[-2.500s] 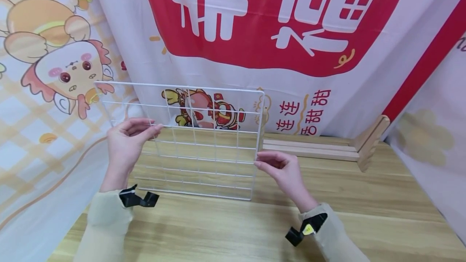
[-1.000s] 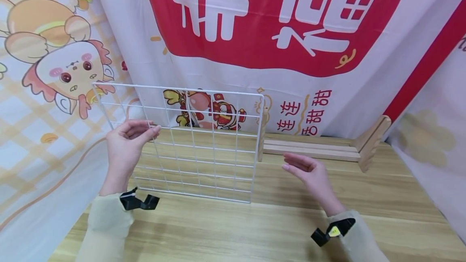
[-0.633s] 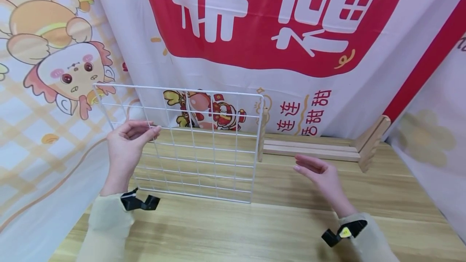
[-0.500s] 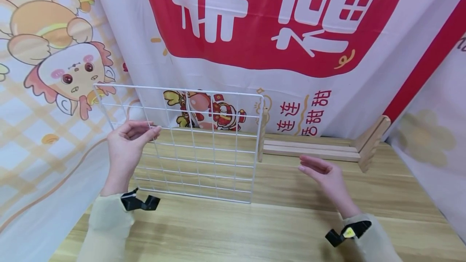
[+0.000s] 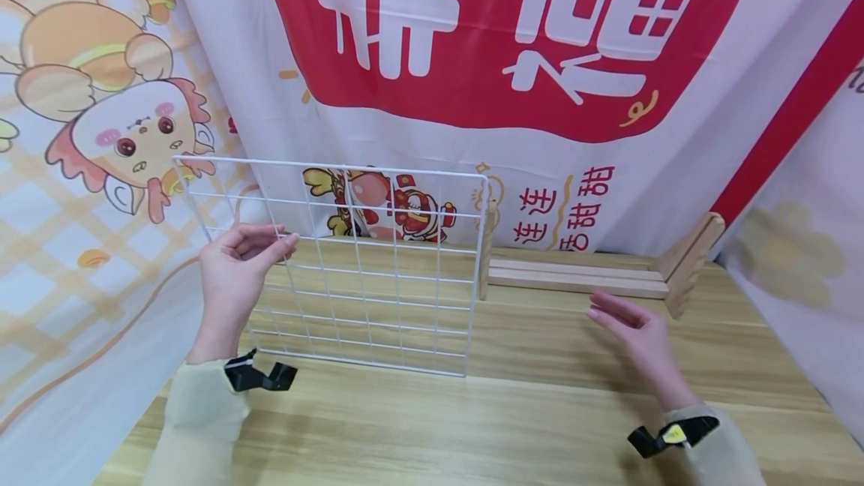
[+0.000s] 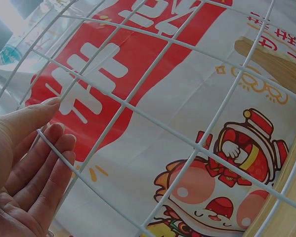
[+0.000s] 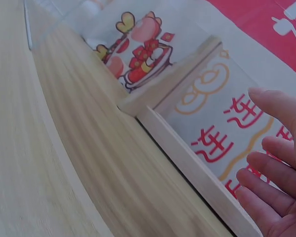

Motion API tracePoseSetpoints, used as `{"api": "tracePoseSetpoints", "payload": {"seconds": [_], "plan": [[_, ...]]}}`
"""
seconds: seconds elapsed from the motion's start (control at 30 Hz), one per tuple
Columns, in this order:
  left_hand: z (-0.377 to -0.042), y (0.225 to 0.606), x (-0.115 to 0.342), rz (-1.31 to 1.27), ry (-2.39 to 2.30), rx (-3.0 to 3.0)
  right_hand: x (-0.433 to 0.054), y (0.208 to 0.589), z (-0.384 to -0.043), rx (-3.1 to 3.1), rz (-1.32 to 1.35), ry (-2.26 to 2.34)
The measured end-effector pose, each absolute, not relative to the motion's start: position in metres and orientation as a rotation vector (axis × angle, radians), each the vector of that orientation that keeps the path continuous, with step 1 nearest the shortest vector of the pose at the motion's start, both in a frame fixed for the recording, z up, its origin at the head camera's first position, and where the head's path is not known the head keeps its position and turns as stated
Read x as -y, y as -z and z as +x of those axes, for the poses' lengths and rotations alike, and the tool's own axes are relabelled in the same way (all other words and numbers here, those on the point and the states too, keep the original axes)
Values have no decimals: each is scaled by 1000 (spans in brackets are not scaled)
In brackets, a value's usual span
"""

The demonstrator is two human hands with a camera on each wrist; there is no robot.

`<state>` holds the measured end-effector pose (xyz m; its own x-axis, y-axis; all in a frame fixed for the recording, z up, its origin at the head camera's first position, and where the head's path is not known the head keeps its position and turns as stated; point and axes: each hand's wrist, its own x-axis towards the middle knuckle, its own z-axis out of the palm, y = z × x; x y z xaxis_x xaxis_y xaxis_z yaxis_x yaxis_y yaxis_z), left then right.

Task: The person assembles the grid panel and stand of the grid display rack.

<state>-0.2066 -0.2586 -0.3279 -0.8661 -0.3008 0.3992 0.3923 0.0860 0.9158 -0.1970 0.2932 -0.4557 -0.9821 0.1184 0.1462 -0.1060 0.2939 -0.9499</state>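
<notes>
A white wire grid panel stands on its lower edge, leaning slightly, on the left half of the wooden table. My left hand holds it near its left side; in the left wrist view the thumb and fingers of that hand lie about one wire of the grid. My right hand hovers over the table at the right, fingers loosely bent around nothing. Just beyond it is a wooden stand, apart from the fingers; the right wrist view shows this hand beside the stand's rail.
The stand's right end piece tilts up at the back right; its left one is partly behind the grid. A printed cloth hangs behind the table, with more cloth at the left and right.
My right hand has let go of the grid's right edge and moved right toward the stand's right end. The left hand and the grid have stayed almost in place.
</notes>
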Motion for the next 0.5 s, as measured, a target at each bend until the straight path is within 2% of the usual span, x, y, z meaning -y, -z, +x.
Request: {"api": "tracePoseSetpoints", "payload": {"seconds": [0.5], "plan": [[-206, 329, 259, -93, 1799, 1889, -342, 461, -186, 2298, -280, -1781]]}}
